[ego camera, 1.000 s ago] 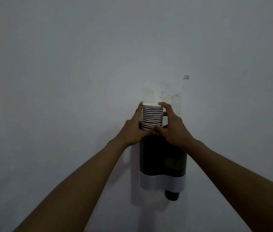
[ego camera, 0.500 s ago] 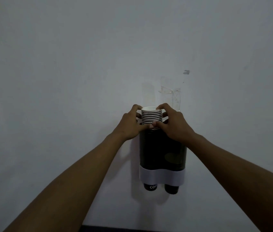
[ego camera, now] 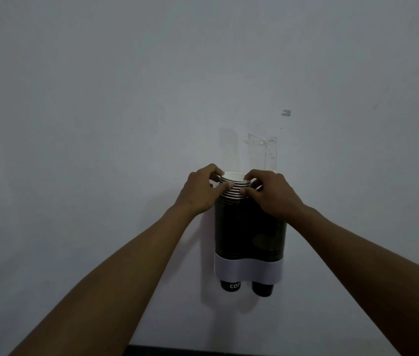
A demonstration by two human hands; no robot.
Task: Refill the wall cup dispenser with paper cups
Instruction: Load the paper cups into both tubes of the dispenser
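Note:
A dark two-tube cup dispenser [ego camera: 250,232] with a white lower band hangs on the wall. A stack of paper cups [ego camera: 235,187] with white rims sticks out of its left tube's top. My left hand [ego camera: 200,191] pinches the stack from the left, my right hand [ego camera: 271,195] from the right. Below the band, a dark cup bottom with white letters [ego camera: 230,285] pokes out on the left, and a second dark cup bottom [ego camera: 262,289] on the right.
The pale wall [ego camera: 126,111] fills the view. Clear tape remnants [ego camera: 262,147] and a small grey mark [ego camera: 286,113] sit above the dispenser. A dark edge [ego camera: 203,350] runs along the bottom of the frame.
The cup stack has sunk further into the left tube, with both hands following it down. A cup bottom has appeared below the band on the left.

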